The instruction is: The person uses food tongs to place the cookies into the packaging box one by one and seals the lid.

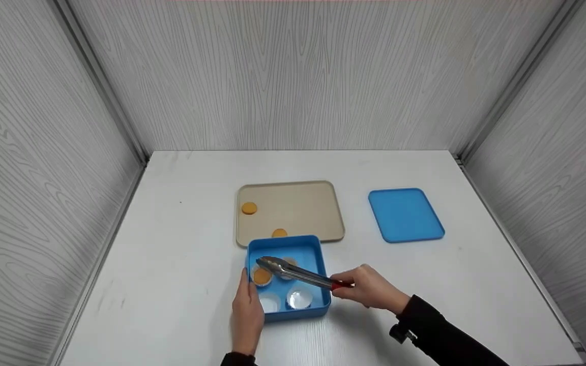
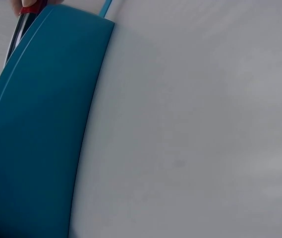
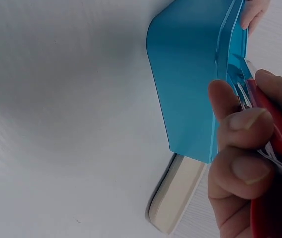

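Note:
My left hand (image 1: 248,310) grips the left wall of a blue square box (image 1: 298,316), with fingers at its rim. Several small cups sit inside. One cup at the left holds an orange disc (image 1: 261,277), while a clear cup (image 1: 299,298) at the front right shows a shiny bottom. The right hand (image 1: 369,287) holds metal tongs (image 1: 305,276) by their red handle (image 3: 274,124), fingers curled round it. Reaching in over the right wall, the tongs have their tips above the back-left cup and partly cover another cup. Whether the tips hold anything, I cannot tell.
Behind the box lies a beige tray (image 1: 298,208) with an orange disc (image 1: 249,208) at its left and another orange disc (image 1: 279,233) near its front edge. A flat blue lid (image 1: 406,215) lies to the right. Grey panels (image 1: 298,76) enclose the white table (image 1: 171,264).

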The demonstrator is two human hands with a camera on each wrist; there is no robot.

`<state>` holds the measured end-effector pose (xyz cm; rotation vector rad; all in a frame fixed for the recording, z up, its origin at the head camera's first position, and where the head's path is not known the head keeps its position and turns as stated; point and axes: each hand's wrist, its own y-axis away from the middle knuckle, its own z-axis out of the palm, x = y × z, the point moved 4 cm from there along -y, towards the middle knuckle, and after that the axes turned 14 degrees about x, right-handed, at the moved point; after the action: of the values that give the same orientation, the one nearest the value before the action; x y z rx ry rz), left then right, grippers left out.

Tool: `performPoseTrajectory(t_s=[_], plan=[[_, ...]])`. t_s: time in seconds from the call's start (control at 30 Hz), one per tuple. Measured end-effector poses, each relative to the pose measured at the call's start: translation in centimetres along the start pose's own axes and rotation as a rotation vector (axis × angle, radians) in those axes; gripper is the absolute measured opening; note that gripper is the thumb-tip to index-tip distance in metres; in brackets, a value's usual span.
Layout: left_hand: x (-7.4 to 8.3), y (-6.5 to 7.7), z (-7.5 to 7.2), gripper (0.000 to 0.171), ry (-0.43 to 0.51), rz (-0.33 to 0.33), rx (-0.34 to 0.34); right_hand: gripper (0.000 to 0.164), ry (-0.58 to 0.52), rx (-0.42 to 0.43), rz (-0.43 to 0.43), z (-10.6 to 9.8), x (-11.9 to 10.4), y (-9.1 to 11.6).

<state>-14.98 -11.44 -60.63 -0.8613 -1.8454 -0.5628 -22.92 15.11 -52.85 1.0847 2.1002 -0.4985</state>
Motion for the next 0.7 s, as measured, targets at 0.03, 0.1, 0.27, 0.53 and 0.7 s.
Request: performPoseTrajectory(t_s=[0.03, 0.1, 0.27, 0.53, 0.7], plan=[[-0.1, 0.0, 0.0, 0.052, 0.0, 0.001, 0.002, 0.018, 0.0, 0.005, -0.005, 0.0, 0.0, 0.0], [-0.1, 0.0, 0.0, 0.053, 0.0, 0.002, 0.003, 0.018, 0.001, 0.016, -0.018, -0.2, 0.0, 0.0], [-0.2, 0.0, 0.1, 0.052, 0.003, 0.007, 0.005, 0.022, -0.002, 0.043, 0.0, -0.9, 0.1, 0.1], [-0.1, 0.1, 0.1, 0.052, 0.009, 0.012, 0.003, 0.025, -0.006, 0.085, 0.045, -2.7, 0.1, 0.1], [0.0, 0.1, 0.1, 0.052, 0.001, 0.006, -0.005, 0.02, 0.004, 0.111, 0.055, -3.7, 0.0, -0.3]])
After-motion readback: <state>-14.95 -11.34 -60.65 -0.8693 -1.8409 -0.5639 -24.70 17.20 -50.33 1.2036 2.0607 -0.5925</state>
